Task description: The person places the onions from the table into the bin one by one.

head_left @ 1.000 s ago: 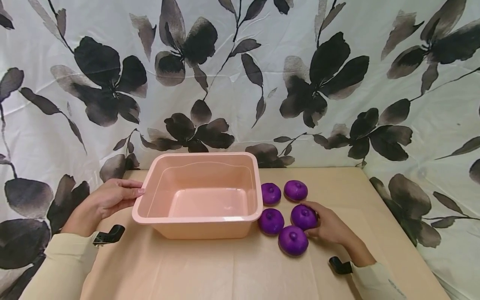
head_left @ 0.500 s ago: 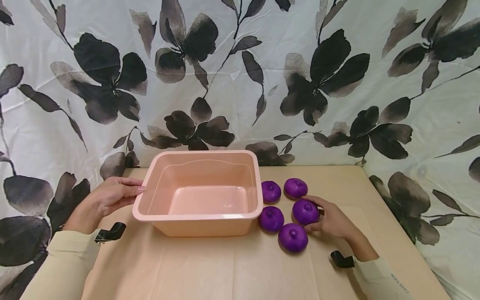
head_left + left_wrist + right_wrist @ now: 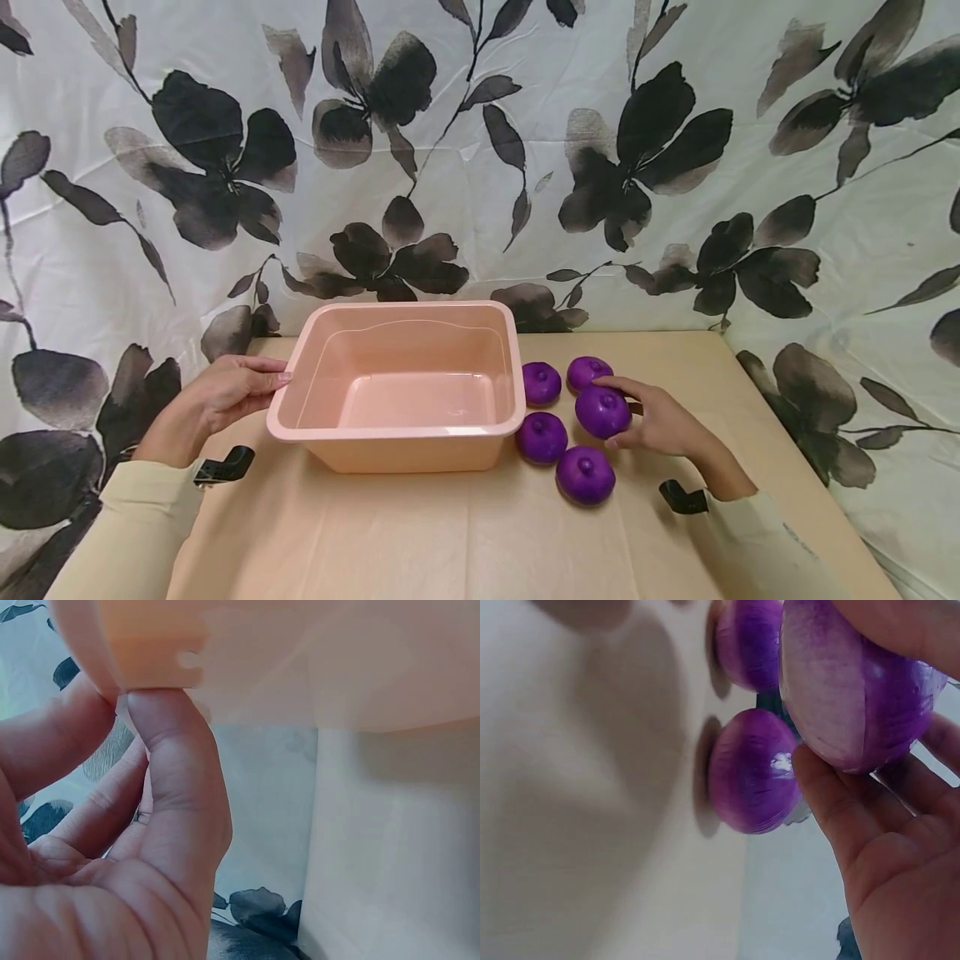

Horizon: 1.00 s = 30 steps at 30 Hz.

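Right of frame centre, a purple onion [image 3: 603, 412] is pinched by the right hand [image 3: 662, 423]; being round and glossy, it could be dropped onto neighbouring onions [image 3: 586, 476]. The central basin [image 3: 405, 457], rim-pinched by the left hand [image 3: 228, 397], might be tugged askew.

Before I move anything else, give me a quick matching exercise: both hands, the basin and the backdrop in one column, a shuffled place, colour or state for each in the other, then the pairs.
Column one
1. Left hand
2. Right hand
3. Plastic basin
4. Floral cloth

Column two
A. Light pink, with a wide open top
B. Hangs behind the table
C. Holds a purple onion
D. Pinches a rim between thumb and finger

Right pairs: 1-D, 2-C, 3-A, 4-B
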Tool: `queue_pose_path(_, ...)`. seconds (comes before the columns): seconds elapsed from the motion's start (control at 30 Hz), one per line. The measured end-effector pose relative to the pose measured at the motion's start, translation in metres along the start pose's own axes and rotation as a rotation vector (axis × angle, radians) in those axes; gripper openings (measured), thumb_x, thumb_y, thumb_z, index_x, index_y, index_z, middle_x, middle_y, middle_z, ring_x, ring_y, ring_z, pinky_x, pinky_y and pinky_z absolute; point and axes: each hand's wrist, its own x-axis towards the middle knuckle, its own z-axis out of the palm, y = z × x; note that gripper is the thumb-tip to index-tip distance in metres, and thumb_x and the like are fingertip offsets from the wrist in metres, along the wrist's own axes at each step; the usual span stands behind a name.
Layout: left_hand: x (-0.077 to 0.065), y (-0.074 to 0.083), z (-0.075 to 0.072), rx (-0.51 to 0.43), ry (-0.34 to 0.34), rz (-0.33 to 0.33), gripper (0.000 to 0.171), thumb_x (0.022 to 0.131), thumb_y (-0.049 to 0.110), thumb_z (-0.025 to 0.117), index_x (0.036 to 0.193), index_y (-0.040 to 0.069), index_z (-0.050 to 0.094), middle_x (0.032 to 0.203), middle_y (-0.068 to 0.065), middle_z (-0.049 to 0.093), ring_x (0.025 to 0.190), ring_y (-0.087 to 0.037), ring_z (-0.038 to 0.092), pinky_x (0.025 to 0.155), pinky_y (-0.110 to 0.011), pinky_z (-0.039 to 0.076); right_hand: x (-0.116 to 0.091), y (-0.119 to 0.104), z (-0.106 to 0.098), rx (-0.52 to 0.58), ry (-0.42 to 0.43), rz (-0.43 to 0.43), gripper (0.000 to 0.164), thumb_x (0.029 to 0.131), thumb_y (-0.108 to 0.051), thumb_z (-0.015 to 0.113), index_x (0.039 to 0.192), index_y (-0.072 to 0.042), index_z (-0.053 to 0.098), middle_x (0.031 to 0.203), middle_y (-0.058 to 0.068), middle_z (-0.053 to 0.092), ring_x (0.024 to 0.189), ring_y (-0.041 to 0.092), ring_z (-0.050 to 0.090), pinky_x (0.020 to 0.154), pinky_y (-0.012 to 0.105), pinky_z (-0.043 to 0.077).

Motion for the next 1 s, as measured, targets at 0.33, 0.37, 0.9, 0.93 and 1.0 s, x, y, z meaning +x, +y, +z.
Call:
queue_pose_path(0.33,-0.002,0.0,0.001,-0.004,0.003,0.011,0.022,0.097,0.002,0.07,0.09,0.021,0.078,0.088,0.006,0.076,0.081,-0.008,0.073,0.076,-0.024,0.063,0.019,-0.025,-0.013,0.028,-0.043,-0.063,0.091,0.068,-0.02,0.098,0.148,-0.011,0.056,0.148,0.011,0.06,0.129,0.006,0.058,0.106,0.034,0.054)
queue_pose_path(0.37,-0.002,0.0,0.001,-0.004,0.005,0.009,0.022,0.097,0.003,0.07,0.089,0.021,0.078,0.089,0.006,0.076,0.082,-0.007,0.073,0.076,-0.024,0.064,0.021,-0.027,-0.014,0.035,-0.048,-0.067,0.09,0.068,-0.02,0.098,0.148,-0.011,0.056,0.148,0.01,0.061,0.128,0.002,0.057,0.106,0.034,0.054)
queue_pose_path(0.9,-0.001,0.0,0.005,-0.026,0.002,0.01,0.021,0.098,0.0,0.067,0.09,0.018,0.075,0.088,0.004,0.075,0.082,-0.007,0.073,0.076,-0.024,0.063,0.054,-0.08,-0.038,0.113,-0.129,-0.148,0.088,0.07,-0.009,0.095,0.148,-0.019,0.056,0.139,0.006,0.064,0.121,0.016,0.065,0.102,0.028,0.055)
queue_pose_path(0.93,-0.001,0.0,0.005,-0.03,0.0,0.012,0.022,0.098,0.0,0.067,0.089,0.019,0.075,0.088,0.004,0.075,0.082,-0.007,0.073,0.076,-0.024,0.063,0.056,-0.083,-0.038,0.117,-0.137,-0.148,0.088,0.07,-0.01,0.095,0.148,-0.02,0.055,0.138,0.005,0.065,0.121,0.019,0.066,0.102,0.028,0.055)
queue_pose_path(1.0,-0.001,0.0,0.004,-0.042,-0.007,0.013,0.022,0.097,0.0,0.067,0.089,0.018,0.075,0.088,0.004,0.075,0.082,-0.007,0.073,0.076,-0.024,0.063,0.061,-0.09,-0.039,0.126,-0.153,-0.143,0.087,0.071,-0.01,0.094,0.148,-0.02,0.055,0.138,0.006,0.064,0.119,0.024,0.067,0.1,0.029,0.056)
